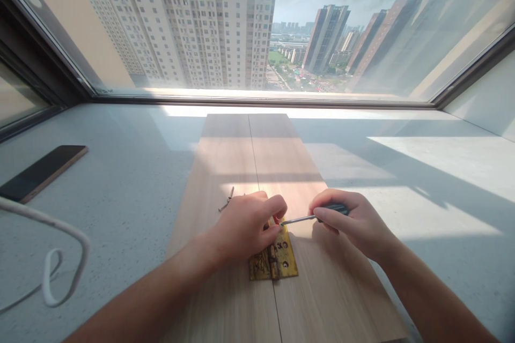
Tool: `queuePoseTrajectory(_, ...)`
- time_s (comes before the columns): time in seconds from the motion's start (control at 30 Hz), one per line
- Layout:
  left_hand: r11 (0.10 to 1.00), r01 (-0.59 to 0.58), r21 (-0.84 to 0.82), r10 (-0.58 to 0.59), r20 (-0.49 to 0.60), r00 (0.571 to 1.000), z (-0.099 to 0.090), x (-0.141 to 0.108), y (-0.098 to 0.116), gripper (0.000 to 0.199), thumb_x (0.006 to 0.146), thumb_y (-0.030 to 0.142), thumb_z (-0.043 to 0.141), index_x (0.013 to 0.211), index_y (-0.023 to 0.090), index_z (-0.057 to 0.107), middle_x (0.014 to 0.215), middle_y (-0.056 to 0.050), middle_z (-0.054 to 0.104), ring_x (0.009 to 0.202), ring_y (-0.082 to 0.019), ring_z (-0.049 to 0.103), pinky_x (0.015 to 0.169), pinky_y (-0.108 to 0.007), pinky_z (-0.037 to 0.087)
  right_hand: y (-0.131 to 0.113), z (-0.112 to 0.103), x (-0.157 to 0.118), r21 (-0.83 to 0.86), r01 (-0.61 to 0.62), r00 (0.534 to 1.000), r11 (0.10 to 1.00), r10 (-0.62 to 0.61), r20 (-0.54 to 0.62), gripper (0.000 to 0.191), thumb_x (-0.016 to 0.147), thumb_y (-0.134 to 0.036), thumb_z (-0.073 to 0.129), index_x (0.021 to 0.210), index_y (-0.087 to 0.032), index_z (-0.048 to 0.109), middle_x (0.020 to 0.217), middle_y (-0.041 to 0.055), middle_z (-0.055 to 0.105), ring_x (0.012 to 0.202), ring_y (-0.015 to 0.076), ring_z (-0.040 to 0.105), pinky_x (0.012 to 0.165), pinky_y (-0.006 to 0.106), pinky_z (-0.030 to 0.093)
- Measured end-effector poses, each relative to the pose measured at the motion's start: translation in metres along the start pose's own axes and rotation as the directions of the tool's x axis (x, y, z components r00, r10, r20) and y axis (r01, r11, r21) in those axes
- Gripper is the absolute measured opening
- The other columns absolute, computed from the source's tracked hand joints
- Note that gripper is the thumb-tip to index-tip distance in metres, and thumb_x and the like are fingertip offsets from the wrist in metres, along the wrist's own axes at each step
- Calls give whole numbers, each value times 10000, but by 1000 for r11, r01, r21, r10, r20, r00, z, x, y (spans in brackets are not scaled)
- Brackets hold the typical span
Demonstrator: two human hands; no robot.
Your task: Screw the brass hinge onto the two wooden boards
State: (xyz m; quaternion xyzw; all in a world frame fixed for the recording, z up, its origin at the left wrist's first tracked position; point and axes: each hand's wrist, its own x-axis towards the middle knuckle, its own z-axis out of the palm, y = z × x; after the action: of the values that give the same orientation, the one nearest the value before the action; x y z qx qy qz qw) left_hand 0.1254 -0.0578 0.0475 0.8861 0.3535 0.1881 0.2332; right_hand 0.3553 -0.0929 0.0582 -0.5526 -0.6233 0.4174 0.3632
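Note:
My right hand (pixel 349 220) is closed round the dark handle of a screwdriver (pixel 298 220), its metal shaft pointing left. The tip meets the thumb and forefinger of my left hand (pixel 251 222), which are pinched together over the upper part of a brass-coloured hinge (pixel 286 252). Whatever sits between those fingertips is too small and covered to make out. The hinge lies flat and unfolded across the seam of two pale wooden boards (pixel 225 158), with screw holes showing in its right leaf. Loose screws (pixel 227 201) rest on the left board, just beyond my left hand.
The boards lie on a speckled white windowsill (pixel 132 171) running up to a large window (pixel 257 101). A phone (pixel 44 172) lies at the far left. Nearer me on that side, a white cable (pixel 85 257) loops above the sill.

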Motion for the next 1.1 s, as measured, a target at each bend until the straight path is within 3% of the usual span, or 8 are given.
queuePoseTrajectory(0.2, 1000, -17, 7, 18, -9, 1000, 0, 0, -1, 71, 779, 194, 562, 839, 216, 530, 708, 18, 517, 629, -130, 460, 579, -242, 280, -13, 3, 0, -217, 71, 997, 974, -68, 18, 164, 829, -303, 593, 729, -188, 653, 692, 11, 634, 647, 143, 553, 598, 269, 421)
queuePoseTrajectory(0.33, 999, -29, 18, 29, 0, 1000, -1, 1, 0, 73, 776, 191, 564, 837, 217, 533, 705, 19, 522, 639, -132, 464, 579, -241, 282, -39, 2, 1, -374, 111, 991, 921, -75, 109, 142, 827, -239, 553, 706, -199, 615, 654, -24, 594, 611, 117, 511, 558, 245, 387)
queuePoseTrajectory(0.53, 999, -23, 38, 23, -10, 1000, 0, 1, 1, 53, 781, 204, 565, 832, 217, 569, 710, 14, 532, 645, -137, 470, 571, -245, 283, -84, 12, 11, -658, 287, 944, 697, -87, 319, 182, 803, -197, 505, 633, -213, 566, 547, -48, 527, 520, 102, 419, 489, 257, 281)
queuePoseTrajectory(0.7, 992, -2, -124, -2, -31, 1000, -4, 2, 0, 142, 738, 308, 682, 833, 211, 640, 718, 12, 570, 671, -143, 509, 609, -252, 352, -97, 24, 15, -810, 278, 957, 517, -71, 283, 269, 801, -253, 500, 542, -204, 448, 479, -27, 478, 455, 110, 349, 455, 270, 205)
queuePoseTrajectory(0.8, 973, -31, -229, 9, -95, 995, -5, 4, 1, 203, 725, 348, 723, 831, 187, 657, 728, 0, 620, 700, -155, 528, 646, -265, 391, -97, 30, 13, -836, 295, 955, 463, -107, 277, 321, 845, -287, 479, 538, -202, 438, 484, -11, 488, 448, 114, 363, 456, 272, 181)
queuePoseTrajectory(0.97, 928, -117, -353, 59, -172, 983, -1, 4, -1, 81, 769, 190, 652, 699, 159, 679, 695, -19, 641, 692, -152, 557, 643, -263, 414, -99, 32, 9, -823, 290, 957, 488, -146, 251, 265, 848, -331, 519, 613, -210, 497, 555, 1, 550, 472, 129, 438, 455, 266, 221)
queuePoseTrajectory(1.07, 918, -121, -379, 61, -167, 984, 1, 3, -2, 82, 776, 195, 659, 731, 170, 723, 710, -30, 660, 690, -155, 573, 625, -262, 420, -101, 22, 6, -714, 366, 929, 596, -192, 316, 41, 810, -258, 585, 820, -221, 600, 767, 12, 649, 644, 153, 562, 525, 254, 350)
queuePoseTrajectory(1.1, 917, -128, -378, 72, -157, 985, 0, 3, -2, 95, 788, 216, 659, 744, 172, 731, 707, -32, 664, 689, -157, 577, 625, -264, 423, -102, 18, 5, -662, 395, 914, 637, -199, 354, 68, 810, -221, 584, 874, -226, 610, 826, 13, 661, 693, 152, 580, 557, 250, 383)
